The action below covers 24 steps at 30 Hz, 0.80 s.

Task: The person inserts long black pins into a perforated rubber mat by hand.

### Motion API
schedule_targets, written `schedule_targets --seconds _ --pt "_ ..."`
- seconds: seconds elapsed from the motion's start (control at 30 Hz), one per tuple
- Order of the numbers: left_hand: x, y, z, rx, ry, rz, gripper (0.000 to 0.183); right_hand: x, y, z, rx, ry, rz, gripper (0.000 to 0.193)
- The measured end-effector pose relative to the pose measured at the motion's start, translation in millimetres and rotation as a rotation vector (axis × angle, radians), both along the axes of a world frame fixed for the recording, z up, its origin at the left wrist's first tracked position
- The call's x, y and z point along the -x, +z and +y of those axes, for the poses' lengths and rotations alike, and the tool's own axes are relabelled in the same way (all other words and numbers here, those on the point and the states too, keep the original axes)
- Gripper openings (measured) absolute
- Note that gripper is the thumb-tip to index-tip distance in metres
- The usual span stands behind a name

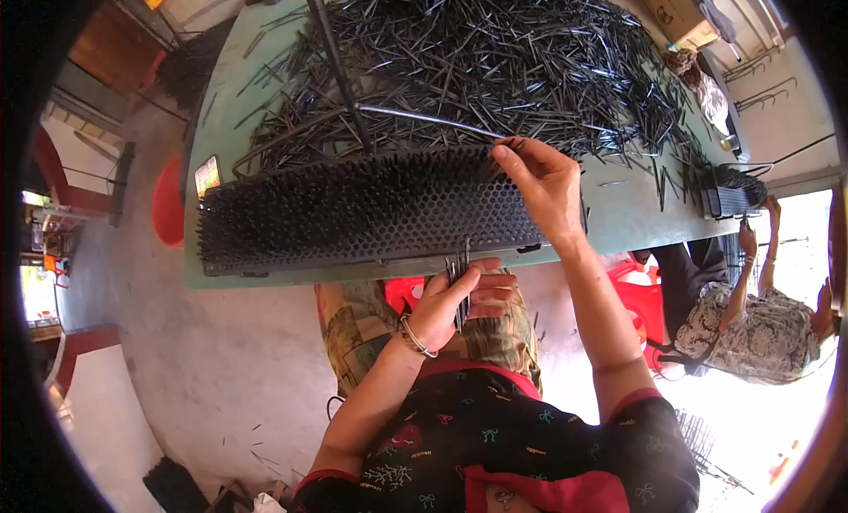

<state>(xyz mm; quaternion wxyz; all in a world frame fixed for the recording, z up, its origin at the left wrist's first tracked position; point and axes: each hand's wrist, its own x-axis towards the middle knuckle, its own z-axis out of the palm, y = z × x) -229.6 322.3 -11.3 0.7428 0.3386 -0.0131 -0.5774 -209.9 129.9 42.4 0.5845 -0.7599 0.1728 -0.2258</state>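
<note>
Several black sticks (462, 311) were clamped in L hand (444, 298) before the rack (415, 226); R hand (549, 184), fingertips pinched, was prob. seating another at its back edge; next move likely needed open holes (481, 211).

a black short-sleeved top (530, 433) is worn, printed with small green bows (489, 435) and edged with red cuffs (638, 398); brown-and-green patterned trousers (353, 323) are worn below, and the left wrist (408, 347) is ringed by a bracelet (413, 340).
</note>
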Motion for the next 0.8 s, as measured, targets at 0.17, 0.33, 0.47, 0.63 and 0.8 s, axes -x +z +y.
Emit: schedule_targets --seconds 0.17,0.33,0.47,0.63,0.8 --pt "1 -2 -1 -0.004 -0.002 -0.015 0.042 -1 -9 4 0.236 0.036 0.046 0.016" --pt "2 -5 -1 -0.005 0.0 -0.008 0.043 -5 -5 11 0.419 0.177 -0.127 0.015" --pt "1 -3 -1 -0.007 0.014 0.0 0.043 -6 -10 8 0.508 0.193 -0.165 0.015" --pt "2 -5 0 -0.004 0.026 0.0 0.042 -5 -12 10 0.743 0.225 -0.243 0.017" --pt "2 -8 -1 0.006 0.023 0.008 0.041 -3 -16 13 0.618 0.196 -0.131 0.019"
